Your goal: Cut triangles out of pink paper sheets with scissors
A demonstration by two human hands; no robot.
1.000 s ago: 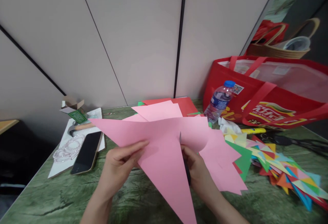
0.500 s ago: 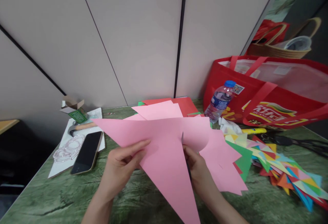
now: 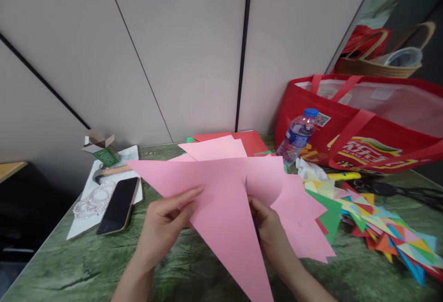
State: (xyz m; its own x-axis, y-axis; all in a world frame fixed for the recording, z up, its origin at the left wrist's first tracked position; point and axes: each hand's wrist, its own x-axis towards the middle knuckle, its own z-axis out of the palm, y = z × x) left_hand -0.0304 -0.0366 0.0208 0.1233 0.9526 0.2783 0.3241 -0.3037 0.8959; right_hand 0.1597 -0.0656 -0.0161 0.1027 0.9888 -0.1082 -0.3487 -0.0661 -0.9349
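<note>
Hands: two, left hand (image 3: 162, 226) at 7 o'clock, right hand (image 3: 270, 230) at 5 o'clock.
Pink sheet (image 3: 221, 196) in hands: one.
Scissors (image 3: 246, 186): one pair, mostly hidden.
Water bottle (image 3: 297, 137): one, 2 o'clock.
Red bag (image 3: 363, 127): one, 2 o'clock.
Phone (image 3: 118, 205): one, 9 o'clock.
Bead bracelets (image 3: 92, 199): at least two, 9 o'clock.
Small box (image 3: 100, 150): one, 10 o'clock.
Yellow marker (image 3: 342, 176): one, 3 o'clock.
Coloured triangles (image 3: 380, 228), 4 o'clock: heap, uncountable.

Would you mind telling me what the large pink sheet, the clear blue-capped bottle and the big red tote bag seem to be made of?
The large pink sheet, pinched by the left hand: thin matte paper, it bends and curls. The clear blue-capped bottle: transparent glossy plastic, probably. The big red tote bag: likely non-woven fabric, dull and softly creased.
</note>
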